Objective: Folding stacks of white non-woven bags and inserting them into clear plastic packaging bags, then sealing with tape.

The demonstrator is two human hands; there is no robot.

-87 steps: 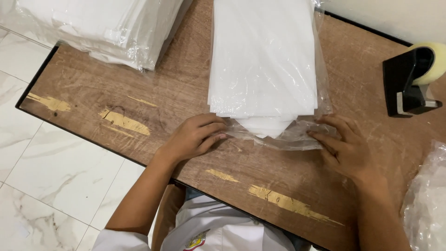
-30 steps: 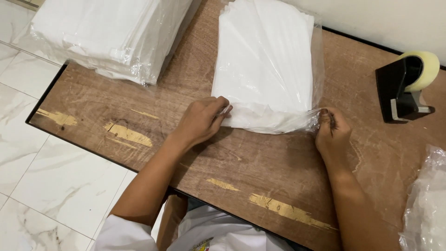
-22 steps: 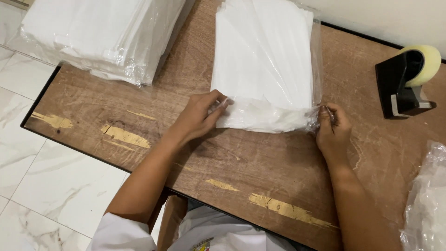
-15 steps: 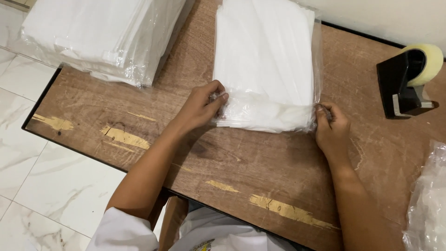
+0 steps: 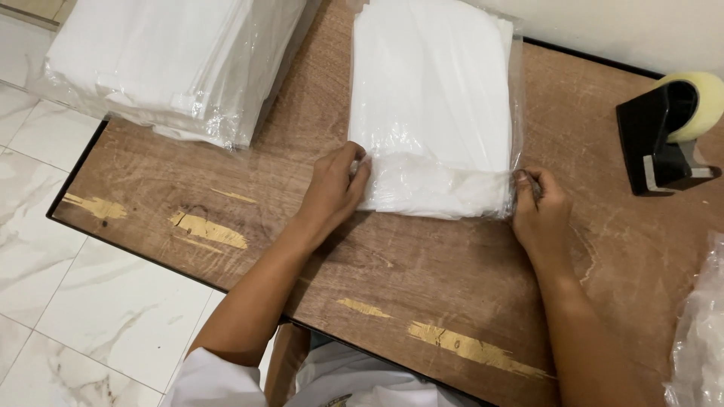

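A folded white cloth in a clear plastic bag point(image 5: 434, 98) lies on the brown wooden table point(image 5: 422, 279). The bag's near end is folded up over the cloth as a flap. My left hand point(image 5: 335, 188) pinches the flap's left corner against the packet. At the flap's right corner, my right hand point(image 5: 539, 211) grips the plastic edge with closed fingers.
A stack of bagged white cloths point(image 5: 173, 60) sits at the table's far left, overhanging the edge. A black tape dispenser with a clear tape roll point(image 5: 667, 136) stands at the right. Crumpled clear plastic point(image 5: 701, 339) lies at the near right corner. White marble floor tiles point(image 5: 83, 301) lie below left.
The bag's loose open end, earlier gathered under both hands, has been folded up over the packet. Both hands moved away from me to its two corners.
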